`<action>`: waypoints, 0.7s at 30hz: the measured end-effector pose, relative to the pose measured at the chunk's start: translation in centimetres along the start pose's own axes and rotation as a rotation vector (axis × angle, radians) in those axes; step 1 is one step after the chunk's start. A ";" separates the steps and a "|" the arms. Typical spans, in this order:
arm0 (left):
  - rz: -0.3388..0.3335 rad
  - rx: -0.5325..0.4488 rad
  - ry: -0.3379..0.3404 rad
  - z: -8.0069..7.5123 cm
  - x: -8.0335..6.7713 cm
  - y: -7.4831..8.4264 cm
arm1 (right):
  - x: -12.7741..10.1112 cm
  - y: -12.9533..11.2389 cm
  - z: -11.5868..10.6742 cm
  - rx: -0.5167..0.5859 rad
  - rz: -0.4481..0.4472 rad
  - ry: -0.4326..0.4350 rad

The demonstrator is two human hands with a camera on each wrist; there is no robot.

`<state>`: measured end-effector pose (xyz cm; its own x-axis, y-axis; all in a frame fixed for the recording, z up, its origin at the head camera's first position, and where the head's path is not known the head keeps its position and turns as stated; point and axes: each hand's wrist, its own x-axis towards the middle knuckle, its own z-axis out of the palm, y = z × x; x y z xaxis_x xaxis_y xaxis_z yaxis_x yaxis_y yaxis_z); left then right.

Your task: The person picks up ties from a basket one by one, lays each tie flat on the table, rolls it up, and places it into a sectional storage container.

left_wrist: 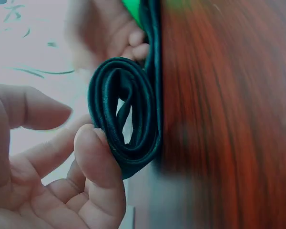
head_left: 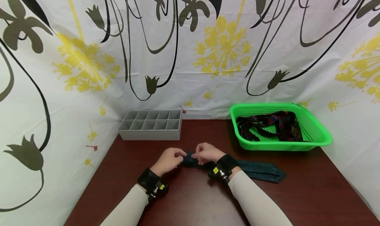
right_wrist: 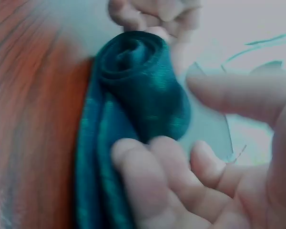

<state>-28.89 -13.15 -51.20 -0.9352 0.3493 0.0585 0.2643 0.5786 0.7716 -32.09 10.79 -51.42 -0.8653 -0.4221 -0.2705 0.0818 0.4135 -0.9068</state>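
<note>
A dark green necktie (head_left: 261, 171) lies on the table, one end wound into a coil (left_wrist: 100, 90) standing on its edge. My left hand (head_left: 169, 160) is at the coil's left; a fingertip presses its side, while the upper digit stands apart from it in the left wrist view. From the other side, my right hand (head_left: 207, 153) curls its fingers (right_wrist: 143, 176) against the fabric just below the coil. Its thumb is close to the coil; whether they touch I cannot tell. The tie's wide pointed end stretches flat to the right, partly hidden behind the right wrist.
At the back left stands a grey divided box (head_left: 149, 135) with several compartments. A green plastic basket (head_left: 317, 133) at the back right holds dark patterned fabric strips (head_left: 285, 124). A white printed curtain (head_left: 178, 61) hangs behind the brown wooden table (head_left: 320, 193).
</note>
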 end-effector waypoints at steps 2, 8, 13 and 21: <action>-0.043 -0.055 0.000 -0.2 0.1 -0.2 | -0.1 -0.1 0.1 -0.112 -0.010 0.054; -0.231 -0.042 0.058 -0.3 0.3 -0.7 | -0.9 -0.1 0.2 -0.339 0.011 0.151; -0.282 -0.092 0.028 0.6 1.4 -0.6 | -0.9 0.6 0.0 -0.377 -0.028 0.173; -0.198 0.096 0.154 2.7 2.4 1.3 | -1.9 1.7 -0.1 -0.233 -0.140 0.218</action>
<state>-30.16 -9.52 -51.78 -0.9938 0.1106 0.0138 0.0872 0.6941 0.7146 -30.38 12.41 -52.42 -0.9473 -0.3165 -0.0504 -0.1390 0.5475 -0.8251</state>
